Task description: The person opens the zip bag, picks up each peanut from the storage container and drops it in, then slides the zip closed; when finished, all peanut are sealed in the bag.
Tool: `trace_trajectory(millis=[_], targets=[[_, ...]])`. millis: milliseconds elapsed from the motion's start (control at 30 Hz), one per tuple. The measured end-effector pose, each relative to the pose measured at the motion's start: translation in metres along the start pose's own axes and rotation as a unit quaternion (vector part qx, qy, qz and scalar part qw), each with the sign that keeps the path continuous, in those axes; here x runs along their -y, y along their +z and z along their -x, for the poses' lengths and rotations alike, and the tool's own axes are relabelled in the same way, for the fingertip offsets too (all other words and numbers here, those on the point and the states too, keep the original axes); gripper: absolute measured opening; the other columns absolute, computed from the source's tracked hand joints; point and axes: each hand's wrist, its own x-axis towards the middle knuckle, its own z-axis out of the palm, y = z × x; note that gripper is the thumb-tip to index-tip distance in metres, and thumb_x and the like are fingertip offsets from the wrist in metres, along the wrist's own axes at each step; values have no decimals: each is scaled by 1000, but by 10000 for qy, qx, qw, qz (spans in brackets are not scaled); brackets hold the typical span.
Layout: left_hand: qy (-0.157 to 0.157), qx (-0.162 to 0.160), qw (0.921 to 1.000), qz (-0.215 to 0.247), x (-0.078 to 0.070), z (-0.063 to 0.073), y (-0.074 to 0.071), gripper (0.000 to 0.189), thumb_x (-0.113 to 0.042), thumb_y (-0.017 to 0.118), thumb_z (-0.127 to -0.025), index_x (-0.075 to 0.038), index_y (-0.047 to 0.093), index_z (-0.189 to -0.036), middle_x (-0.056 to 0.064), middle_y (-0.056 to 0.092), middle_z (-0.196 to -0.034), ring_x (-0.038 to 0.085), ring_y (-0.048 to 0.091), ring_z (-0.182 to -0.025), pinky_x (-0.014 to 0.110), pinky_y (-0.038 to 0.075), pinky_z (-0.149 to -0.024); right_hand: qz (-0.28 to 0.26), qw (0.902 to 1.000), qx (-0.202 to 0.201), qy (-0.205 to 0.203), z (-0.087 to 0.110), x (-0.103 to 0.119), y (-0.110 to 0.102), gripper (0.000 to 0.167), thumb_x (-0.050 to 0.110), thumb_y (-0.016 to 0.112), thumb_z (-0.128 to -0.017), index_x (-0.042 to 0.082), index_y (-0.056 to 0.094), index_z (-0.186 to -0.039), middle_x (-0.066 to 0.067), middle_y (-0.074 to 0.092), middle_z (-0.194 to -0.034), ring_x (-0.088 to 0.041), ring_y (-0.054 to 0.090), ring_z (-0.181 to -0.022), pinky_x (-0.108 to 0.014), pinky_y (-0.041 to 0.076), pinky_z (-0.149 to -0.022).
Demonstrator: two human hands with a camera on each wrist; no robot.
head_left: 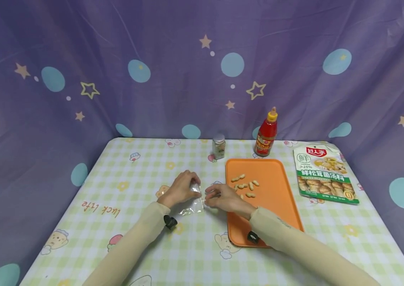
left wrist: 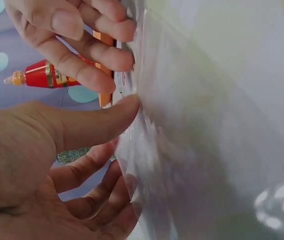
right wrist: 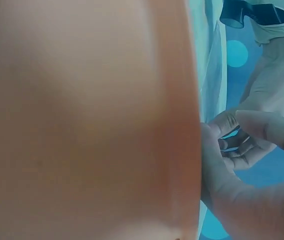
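Observation:
A clear plastic bag (head_left: pixel 194 205) lies on the checked tablecloth, left of the orange tray (head_left: pixel 270 214). My left hand (head_left: pixel 181 190) holds the bag by its edge, thumb on one side and fingers on the other, as the left wrist view shows. Just across from it, my right hand (head_left: pixel 227 197) reaches over the tray's left rim, its fingers loosely bent and apart. In the left wrist view the right fingertips come close to the bag's edge; whether they touch it, I cannot tell. Several unshelled peanuts (head_left: pixel 251 186) are on the tray's upper left part.
Behind the tray stand a red sauce bottle (head_left: pixel 266 135) with a yellow cap and a small spice jar (head_left: pixel 218 147). A green and white food pouch (head_left: pixel 325 172) lies to the right of the tray. A purple curtain (head_left: pixel 173 103) hangs behind the table.

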Motion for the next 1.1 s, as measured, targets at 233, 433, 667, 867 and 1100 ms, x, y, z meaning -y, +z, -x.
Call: trace_trajectory(millis=[233, 433, 667, 867, 1100], targets=[[-70, -97, 9984, 551, 3, 2, 0, 10, 0, 74, -92, -5, 70, -99, 7, 72, -94, 15, 65, -84, 33, 54, -81, 99, 9997, -164, -131, -8, -1, 7, 36, 9, 77, -91, 0, 70, -125, -8, 76, -104, -12, 68, -88, -25, 52, -76], [186, -38, 9944, 1038, 3, 4, -5, 6, 0, 68, -97, -4, 71, -100, 10, 73, -96, 15, 66, -82, 31, 55, -78, 108, 9997, -150, -129, -11, -1, 9, 26, 9, 74, -94, 1, 72, -119, -10, 76, -103, -15, 70, -82, -29, 57, -73], [246, -26, 9929, 1166, 4, 6, -7, 4, -3, 68, -98, -5, 71, -100, 9, 74, -97, 13, 67, -78, 29, 54, -75, -194, 9996, -70, -202, -13, -2, 12, 14, 5, 71, -96, -2, 72, -109, -14, 79, -96, -16, 74, -78, -30, 59, -71], [362, -187, 9913, 1254, 1, 8, -5, 5, -5, 67, -100, -5, 71, -104, 8, 74, -100, 15, 68, -86, 31, 57, -81, -324, 9991, -234, -157, -13, -1, 11, 10, 2, 71, -96, -2, 74, -105, -15, 80, -91, -19, 76, -77, -33, 62, -71], [846, -976, 9866, 1000, -6, 13, -3, 13, -6, 70, -99, 0, 73, -110, 11, 73, -107, 28, 71, -101, 44, 60, -89, -555, 9979, -321, 74, -11, 1, 8, 12, 5, 73, -96, 1, 76, -106, -13, 79, -92, -18, 76, -80, -33, 63, -76]])
